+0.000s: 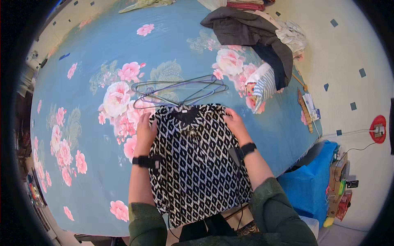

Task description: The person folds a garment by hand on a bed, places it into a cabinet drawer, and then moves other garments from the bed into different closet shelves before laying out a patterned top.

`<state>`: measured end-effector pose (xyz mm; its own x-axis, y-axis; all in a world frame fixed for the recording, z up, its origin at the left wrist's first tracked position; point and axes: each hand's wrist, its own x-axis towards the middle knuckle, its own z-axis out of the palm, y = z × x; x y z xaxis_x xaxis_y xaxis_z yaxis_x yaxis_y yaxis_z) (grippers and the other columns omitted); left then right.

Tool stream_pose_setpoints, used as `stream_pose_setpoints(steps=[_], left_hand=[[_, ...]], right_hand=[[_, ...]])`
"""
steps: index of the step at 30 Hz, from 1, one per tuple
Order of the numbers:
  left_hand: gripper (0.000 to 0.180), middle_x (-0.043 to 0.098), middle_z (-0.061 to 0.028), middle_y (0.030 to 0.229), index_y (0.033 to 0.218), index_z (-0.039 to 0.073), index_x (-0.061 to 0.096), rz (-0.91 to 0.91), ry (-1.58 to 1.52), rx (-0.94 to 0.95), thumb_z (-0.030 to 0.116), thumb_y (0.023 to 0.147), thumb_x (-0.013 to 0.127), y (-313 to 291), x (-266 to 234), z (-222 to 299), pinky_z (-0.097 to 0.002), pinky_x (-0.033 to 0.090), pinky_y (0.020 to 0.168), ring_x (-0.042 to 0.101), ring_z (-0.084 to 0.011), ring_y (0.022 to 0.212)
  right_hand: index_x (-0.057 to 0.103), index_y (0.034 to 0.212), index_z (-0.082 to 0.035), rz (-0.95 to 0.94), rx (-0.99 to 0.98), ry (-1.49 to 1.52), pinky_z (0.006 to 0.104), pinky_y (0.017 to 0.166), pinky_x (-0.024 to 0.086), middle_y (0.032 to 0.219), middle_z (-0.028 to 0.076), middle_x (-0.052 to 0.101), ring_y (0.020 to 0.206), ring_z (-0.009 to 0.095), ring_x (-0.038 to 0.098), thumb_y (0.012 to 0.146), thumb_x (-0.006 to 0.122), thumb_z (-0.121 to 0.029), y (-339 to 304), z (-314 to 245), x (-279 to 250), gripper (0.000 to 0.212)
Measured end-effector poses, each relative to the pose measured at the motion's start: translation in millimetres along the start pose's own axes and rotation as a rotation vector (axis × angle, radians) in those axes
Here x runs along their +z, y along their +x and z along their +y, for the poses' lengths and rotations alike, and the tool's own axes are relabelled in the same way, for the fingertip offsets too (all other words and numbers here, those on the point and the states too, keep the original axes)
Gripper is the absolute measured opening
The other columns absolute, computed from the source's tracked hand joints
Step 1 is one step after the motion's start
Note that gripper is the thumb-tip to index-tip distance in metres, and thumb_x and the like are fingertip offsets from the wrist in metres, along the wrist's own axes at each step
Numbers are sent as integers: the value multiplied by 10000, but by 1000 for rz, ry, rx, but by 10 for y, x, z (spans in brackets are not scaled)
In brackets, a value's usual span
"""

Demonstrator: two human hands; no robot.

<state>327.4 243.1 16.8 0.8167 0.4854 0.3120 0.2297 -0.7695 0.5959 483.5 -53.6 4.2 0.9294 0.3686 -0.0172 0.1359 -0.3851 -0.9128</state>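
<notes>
A black-and-white patterned blouse lies spread in front of me, its neckline away from me and its lower edge hanging near my lap. My left hand grips it at the left shoulder, fingers partly hidden by the cloth. At the opposite shoulder my right hand pinches the fabric edge. Just beyond the collar, several thin wire hangers lie tangled together on the bed, apart from both hands. Black bands circle both my wrists.
The bed wears a blue floral sheet. Dark clothes are heaped at the far right, beside a striped cloth item. A carved wooden stick lies along the right edge. A blue covered box stands beside the bed.
</notes>
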Motion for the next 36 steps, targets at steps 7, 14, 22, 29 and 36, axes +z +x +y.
stream_pose_setpoints(steps=[7,14,22,29,36], left_hand=[[141,548,-41,683,832,-19,533,-337,-369,-376,107,808,473,-1975,-708,-55,-209,404,535,504,-89,594],[323,584,-140,652,719,2,580,-931,65,-574,323,691,607,-3356,-983,520,-314,446,541,578,-262,616],[430,522,-113,613,752,-17,483,-458,71,-559,306,586,713,-3869,-973,645,-336,410,513,504,-234,555],[389,560,-137,674,724,-2,499,-555,122,-688,292,557,693,-3928,-859,797,-364,448,591,559,-282,654],[227,567,-126,613,670,10,519,-589,157,-688,186,580,631,-4051,-962,615,-356,455,562,558,-276,583]], right_hand=[[507,810,-11,-356,592,145,215,616,395,706,15,530,660,92,483,816,475,-162,-2208,301,-806,154],[514,956,33,-190,821,-282,290,673,434,830,120,573,770,185,549,744,568,-219,-3769,991,-1333,334],[522,939,58,-55,791,-52,325,699,420,882,147,565,811,237,530,700,613,-259,-3687,951,-1152,407],[510,718,-23,66,720,166,254,495,418,673,42,515,569,117,502,720,533,-129,-3822,1215,-1314,109],[487,751,-59,264,814,643,322,476,470,708,52,534,583,172,540,735,497,-72,-3820,811,-1564,23]])
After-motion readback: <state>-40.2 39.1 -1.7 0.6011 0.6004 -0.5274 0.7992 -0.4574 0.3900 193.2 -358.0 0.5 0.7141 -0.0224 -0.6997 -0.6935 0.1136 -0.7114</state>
